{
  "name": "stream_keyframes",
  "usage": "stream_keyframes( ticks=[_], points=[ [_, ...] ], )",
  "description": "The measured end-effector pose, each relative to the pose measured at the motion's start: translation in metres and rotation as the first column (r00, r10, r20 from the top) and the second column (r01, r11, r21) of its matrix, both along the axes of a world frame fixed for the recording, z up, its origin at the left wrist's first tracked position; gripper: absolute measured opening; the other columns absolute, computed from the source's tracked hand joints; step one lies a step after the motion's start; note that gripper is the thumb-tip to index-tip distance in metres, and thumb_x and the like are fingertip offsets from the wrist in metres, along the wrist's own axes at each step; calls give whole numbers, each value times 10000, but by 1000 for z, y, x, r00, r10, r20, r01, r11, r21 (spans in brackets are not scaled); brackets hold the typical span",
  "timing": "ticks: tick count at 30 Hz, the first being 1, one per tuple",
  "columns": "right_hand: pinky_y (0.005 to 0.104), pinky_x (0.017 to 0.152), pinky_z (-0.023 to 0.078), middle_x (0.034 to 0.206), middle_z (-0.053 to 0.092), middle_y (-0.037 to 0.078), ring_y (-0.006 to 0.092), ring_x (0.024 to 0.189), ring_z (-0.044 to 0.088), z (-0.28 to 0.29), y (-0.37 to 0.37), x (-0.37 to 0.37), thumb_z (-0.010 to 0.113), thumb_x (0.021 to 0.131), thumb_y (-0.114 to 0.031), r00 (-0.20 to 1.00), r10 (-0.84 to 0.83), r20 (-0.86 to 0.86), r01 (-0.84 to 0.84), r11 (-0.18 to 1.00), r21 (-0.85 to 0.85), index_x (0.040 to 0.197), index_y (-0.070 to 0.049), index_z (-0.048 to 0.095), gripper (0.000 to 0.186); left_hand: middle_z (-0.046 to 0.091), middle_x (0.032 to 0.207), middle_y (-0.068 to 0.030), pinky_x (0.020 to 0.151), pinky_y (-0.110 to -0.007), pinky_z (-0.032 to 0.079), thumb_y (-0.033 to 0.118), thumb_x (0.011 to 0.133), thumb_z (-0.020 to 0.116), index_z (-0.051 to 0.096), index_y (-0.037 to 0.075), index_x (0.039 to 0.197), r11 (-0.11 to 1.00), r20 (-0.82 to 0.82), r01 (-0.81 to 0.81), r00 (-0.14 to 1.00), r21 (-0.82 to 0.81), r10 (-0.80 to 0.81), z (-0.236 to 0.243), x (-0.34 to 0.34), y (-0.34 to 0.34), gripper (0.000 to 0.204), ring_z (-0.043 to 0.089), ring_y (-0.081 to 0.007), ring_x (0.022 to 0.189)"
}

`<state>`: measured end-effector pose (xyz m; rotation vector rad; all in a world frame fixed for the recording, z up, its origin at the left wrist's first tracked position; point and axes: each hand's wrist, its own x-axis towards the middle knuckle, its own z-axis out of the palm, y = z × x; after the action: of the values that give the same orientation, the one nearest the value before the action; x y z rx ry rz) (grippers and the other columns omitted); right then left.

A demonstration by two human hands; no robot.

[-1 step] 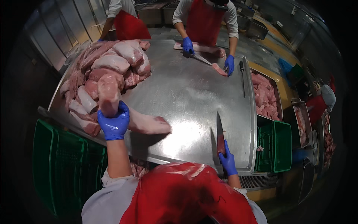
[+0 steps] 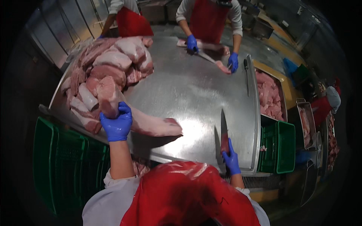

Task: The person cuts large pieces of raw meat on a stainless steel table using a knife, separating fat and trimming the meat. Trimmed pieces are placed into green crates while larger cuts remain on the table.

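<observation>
My left hand (image 2: 116,123), in a blue glove, grips the near end of a thick slab of raw meat (image 2: 108,92) at the front of a large meat pile (image 2: 109,62). Just right of that hand lies a long pale strip of meat (image 2: 156,125) with a dark red end. Whether the strip joins the gripped slab is hidden behind my fingers. My right hand (image 2: 231,160), also gloved in blue, holds a knife (image 2: 224,130) by its reddish handle, the blade pointing away from me above the steel table (image 2: 200,94).
Across the table a co-worker's gloved hands (image 2: 233,62) cut a strip of meat with a knife. Another person in a red apron (image 2: 132,22) stands at the far left. Green crates (image 2: 285,147) flank the table, beside a bin of meat pieces (image 2: 269,94). A thin dark-handled tool (image 2: 246,75) lies by the right edge.
The long strip's dark end has shifted slightly right. The slab in my left hand has tilted a little, and my right hand with the knife has moved slightly right.
</observation>
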<state>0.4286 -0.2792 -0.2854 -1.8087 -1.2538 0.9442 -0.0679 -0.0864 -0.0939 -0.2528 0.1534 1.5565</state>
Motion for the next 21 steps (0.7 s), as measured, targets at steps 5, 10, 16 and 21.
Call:
stream_keyframes(
  ticks=[5,10,16,21],
  points=[
    [241,498,447,778,598,-6,63,556,491,5,24,5,599,938,-77,984,-18,-177,24,999,29,1582,-253,281,740,551,1055,-135,790,-349,483,367,860,638,522,-4,1084,961,-265,225,928,-162,-262,-146,-14,-37,448,559,-228,898],
    [234,546,466,810,613,7,69,601,521,12,78,5,618,915,-16,956,111,-273,-143,985,-101,1582,-237,277,780,517,1317,-189,941,-443,474,348,820,721,490,49,1299,755,-811,-298,185,-585,-555,-238,0,-41,610,547,-285,1147],
    [229,537,497,908,627,45,82,628,561,-45,71,-23,592,924,38,819,58,-570,-227,946,-229,1590,-238,241,802,289,1506,-261,1070,-489,428,373,735,799,231,117,1506,505,-543,-632,-156,-587,-825,-271,84,6,991,418,-397,1334],
    [248,550,497,884,620,64,97,611,561,-64,26,-86,571,929,27,710,-193,-677,72,977,-203,1608,-194,90,861,303,1549,-244,1110,-522,364,386,748,766,229,142,1556,843,-708,-264,-460,-468,-537,-256,146,97,1000,364,-426,1392]
  ],
)
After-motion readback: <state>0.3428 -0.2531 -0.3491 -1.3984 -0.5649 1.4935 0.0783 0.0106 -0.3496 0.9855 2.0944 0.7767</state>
